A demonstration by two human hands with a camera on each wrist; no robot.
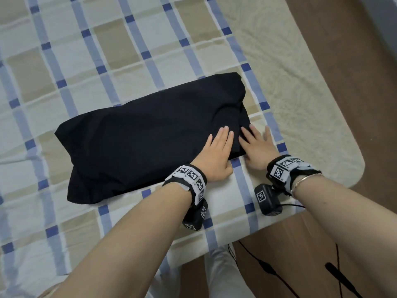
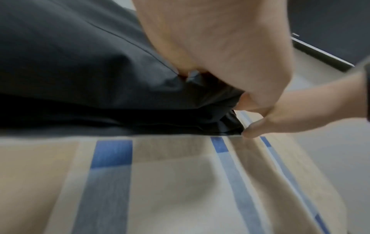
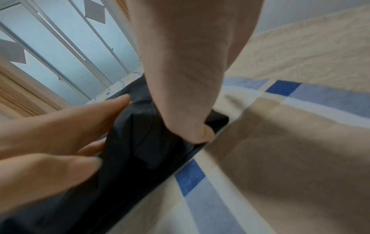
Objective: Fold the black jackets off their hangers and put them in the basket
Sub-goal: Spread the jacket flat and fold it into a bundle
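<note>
A black jacket [image 1: 150,130] lies folded into a long rectangle on the checked bed sheet [image 1: 107,50]. Both hands are at its near right corner. My left hand [image 1: 217,151] lies flat on top of the cloth with straight fingers, and its palm [image 2: 210,39] presses the jacket [image 2: 80,71] down. My right hand [image 1: 255,147] rests with spread fingers half on the corner, half on the sheet. Its thumb [image 3: 200,133] presses the jacket's edge [image 3: 140,142], beside the left hand's fingers [image 3: 60,126]. No hanger or basket is in view.
The bed's right edge carries a beige quilted pad [image 1: 290,82], with brown floor [image 1: 365,61] beyond it. Black cables [image 1: 268,267] hang near my legs at the bed's front corner. A wardrobe with frosted doors [image 3: 60,47] stands beyond the bed.
</note>
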